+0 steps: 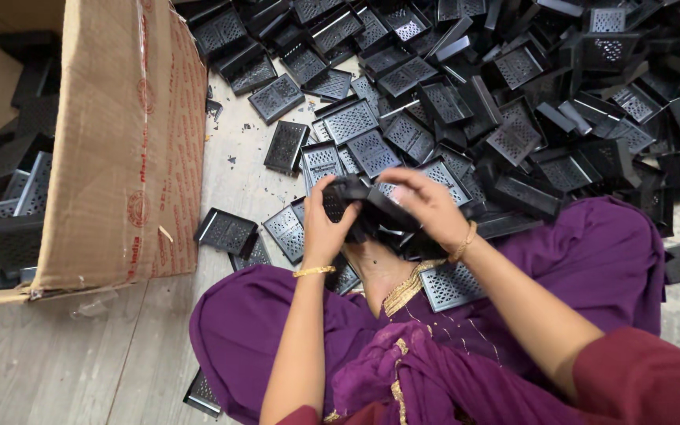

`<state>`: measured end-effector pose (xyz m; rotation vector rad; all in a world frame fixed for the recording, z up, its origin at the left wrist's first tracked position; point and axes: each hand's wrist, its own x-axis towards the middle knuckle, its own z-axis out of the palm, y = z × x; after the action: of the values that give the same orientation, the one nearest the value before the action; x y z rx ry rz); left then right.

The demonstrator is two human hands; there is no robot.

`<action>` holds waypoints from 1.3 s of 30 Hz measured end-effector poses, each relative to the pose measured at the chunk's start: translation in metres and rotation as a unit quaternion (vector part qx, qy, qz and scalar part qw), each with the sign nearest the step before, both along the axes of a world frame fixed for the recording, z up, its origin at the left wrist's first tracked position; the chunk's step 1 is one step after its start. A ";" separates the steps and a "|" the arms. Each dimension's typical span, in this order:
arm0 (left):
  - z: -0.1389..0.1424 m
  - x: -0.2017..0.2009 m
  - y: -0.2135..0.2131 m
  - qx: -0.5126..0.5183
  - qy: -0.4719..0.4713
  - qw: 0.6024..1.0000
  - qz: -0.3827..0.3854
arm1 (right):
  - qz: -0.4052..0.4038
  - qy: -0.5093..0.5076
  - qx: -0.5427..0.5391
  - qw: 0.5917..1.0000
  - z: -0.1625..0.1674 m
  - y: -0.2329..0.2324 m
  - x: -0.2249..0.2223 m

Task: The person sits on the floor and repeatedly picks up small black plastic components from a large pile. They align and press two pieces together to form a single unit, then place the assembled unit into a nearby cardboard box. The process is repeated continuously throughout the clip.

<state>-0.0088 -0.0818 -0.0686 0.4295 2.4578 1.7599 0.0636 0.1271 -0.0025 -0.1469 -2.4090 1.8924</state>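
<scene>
- The left hand (323, 228) grasps a black perforated plastic tray (365, 206) at its left end, thumb on the near face and fingers curled over the top edge.
- The right hand (428, 203) clasps the same tray from the right, palm down, fingers wrapped over its upper side; the tray hangs between both hands, tilted, above the person's bare foot (379, 271).
- Just beyond the held tray, a heap of black perforated trays (505, 102) spreads up and to the right, pieces lying flat, on edge and overlapping.
- Directly below the right wrist, one tray (452, 285) rests grille-up on the purple garment (592, 252).
- Left of the left hand, a single tray (227, 233) lies apart on the pale wooden floor (80, 362), with another (286, 146) farther up.
- Well left of the grip stands an open cardboard box (123, 149) holding more black trays.
- A gold bangle circles each wrist.
- Near the person's left knee, a tray (202, 392) shows partly from under the cloth.
</scene>
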 end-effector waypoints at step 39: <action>-0.001 0.019 0.010 0.699 -0.309 0.636 -0.105 | 0.018 0.028 0.212 0.977 0.001 -0.072 -0.001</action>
<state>0.0098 -0.0722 -0.0696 0.0726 0.2216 2.6487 0.0630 0.0546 -0.0014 -0.0234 -2.7187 1.3280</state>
